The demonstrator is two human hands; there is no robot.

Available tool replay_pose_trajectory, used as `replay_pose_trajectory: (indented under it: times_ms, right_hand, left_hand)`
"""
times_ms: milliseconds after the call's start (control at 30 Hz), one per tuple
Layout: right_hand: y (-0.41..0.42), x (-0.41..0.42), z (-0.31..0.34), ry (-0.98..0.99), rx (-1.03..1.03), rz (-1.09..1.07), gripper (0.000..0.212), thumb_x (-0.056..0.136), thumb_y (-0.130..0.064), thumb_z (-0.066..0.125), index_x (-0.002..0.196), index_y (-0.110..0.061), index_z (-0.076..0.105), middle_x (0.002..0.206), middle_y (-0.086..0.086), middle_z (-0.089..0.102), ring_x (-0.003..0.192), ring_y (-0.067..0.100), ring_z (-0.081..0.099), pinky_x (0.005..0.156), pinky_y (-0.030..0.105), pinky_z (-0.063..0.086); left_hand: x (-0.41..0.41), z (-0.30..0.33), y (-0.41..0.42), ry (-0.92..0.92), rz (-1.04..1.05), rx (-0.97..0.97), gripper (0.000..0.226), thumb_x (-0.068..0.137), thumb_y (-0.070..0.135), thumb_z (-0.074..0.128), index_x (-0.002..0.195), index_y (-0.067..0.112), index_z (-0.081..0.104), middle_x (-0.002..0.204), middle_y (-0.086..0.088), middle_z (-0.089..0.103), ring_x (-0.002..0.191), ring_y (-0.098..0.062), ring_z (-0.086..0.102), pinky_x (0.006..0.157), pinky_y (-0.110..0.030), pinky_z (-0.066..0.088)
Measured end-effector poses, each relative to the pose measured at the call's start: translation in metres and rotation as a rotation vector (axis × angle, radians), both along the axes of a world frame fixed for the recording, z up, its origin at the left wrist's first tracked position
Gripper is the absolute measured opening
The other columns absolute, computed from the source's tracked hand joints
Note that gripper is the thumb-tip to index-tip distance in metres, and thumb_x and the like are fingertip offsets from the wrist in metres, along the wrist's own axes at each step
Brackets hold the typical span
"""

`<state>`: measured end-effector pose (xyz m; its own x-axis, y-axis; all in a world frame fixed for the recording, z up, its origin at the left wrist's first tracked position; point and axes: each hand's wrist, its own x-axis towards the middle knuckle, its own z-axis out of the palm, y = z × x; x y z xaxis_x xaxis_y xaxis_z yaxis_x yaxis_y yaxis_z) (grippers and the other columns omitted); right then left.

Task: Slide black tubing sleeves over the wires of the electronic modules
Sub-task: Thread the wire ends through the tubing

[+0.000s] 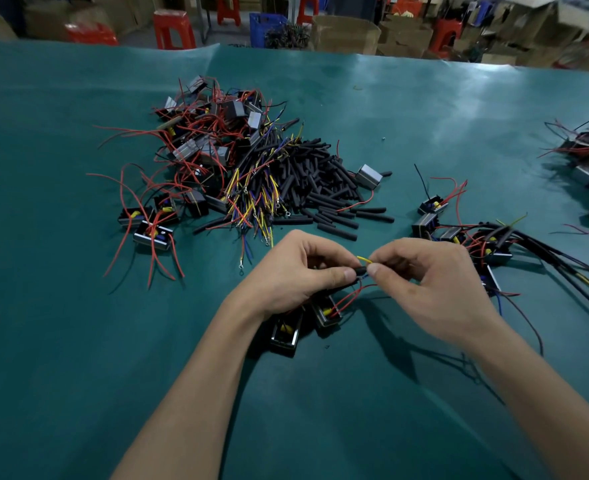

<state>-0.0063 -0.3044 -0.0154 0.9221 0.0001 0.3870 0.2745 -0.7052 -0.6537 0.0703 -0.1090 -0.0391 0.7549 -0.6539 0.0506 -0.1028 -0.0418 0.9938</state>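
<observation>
Teal matte table covering (78, 341), faintly creased, glossy where the light falls far right. On it, centre-left, a tangled heap of black box-shaped modules with grey metal frames and red leads (199, 140); touching its right side, a loose pile of short black matte tubing sleeves (320, 181) with yellow-and-blue ring-terminal wires (251, 199) lying over it. To the right, modules already carrying long black sleeves (494, 237).

In front of me, near the middle: my left hand (296, 271), fingers curled, pinches one black sleeve (359, 271) between thumb and forefinger; two modules (307, 317) sit just below that wrist, their red leads running up toward the sleeve. My right hand (435, 282) pinches a thin yellow wire (364, 259) right at the sleeve mouth. Judged step: threading the wire in.

Risks, as I judge them: the flexible wire could buckle at the mouth if pushed from too far back; the sleeve looks soft and could collapse under a hard pinch, blocking entry; stray red leads may snag. Whether the blue wire is inside already, I cannot tell.
</observation>
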Motion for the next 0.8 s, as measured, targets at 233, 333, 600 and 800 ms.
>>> replay_pose_trajectory:
  times_ms: [233,333,600,800]
  right_hand:
    - [-0.008,0.002,0.005,0.245,0.245,0.1,0.015,0.087,-0.01,0.079,0.081,-0.023,0.078,0.064,0.0,0.071,0.054,0.014,0.063,0.057,0.029,0.056]
    - [-0.008,0.004,0.009,0.336,0.279,0.105,0.016,0.087,-0.001,0.076,0.079,-0.014,0.077,0.062,0.0,0.07,0.055,0.011,0.062,0.057,0.022,0.053]
    - [-0.003,0.007,0.015,0.412,0.312,0.133,0.012,0.09,0.003,0.07,0.083,-0.006,0.073,0.062,0.001,0.066,0.056,0.012,0.059,0.057,0.022,0.051]
    - [-0.008,0.006,0.016,0.339,0.129,0.145,0.019,0.092,-0.006,0.072,0.08,-0.02,0.073,0.064,0.001,0.067,0.057,0.012,0.062,0.061,0.02,0.05]
  left_hand:
    - [0.0,0.0,0.001,-0.011,-0.023,0.042,0.011,0.09,0.005,0.074,0.099,0.007,0.079,0.077,-0.001,0.073,0.073,-0.011,0.057,0.072,-0.026,0.046]
    - [0.0,0.0,0.0,-0.011,0.007,0.055,0.008,0.088,0.006,0.076,0.096,0.003,0.078,0.084,-0.011,0.076,0.076,-0.014,0.062,0.077,-0.031,0.05]
    - [-0.002,0.003,0.002,0.048,-0.059,0.032,0.013,0.093,0.007,0.07,0.096,-0.005,0.074,0.079,-0.007,0.069,0.072,-0.014,0.057,0.064,-0.019,0.046]
    - [-0.002,0.003,0.003,0.059,-0.05,0.033,0.009,0.092,0.007,0.071,0.093,0.0,0.077,0.08,-0.008,0.07,0.073,-0.015,0.057,0.066,-0.021,0.046]
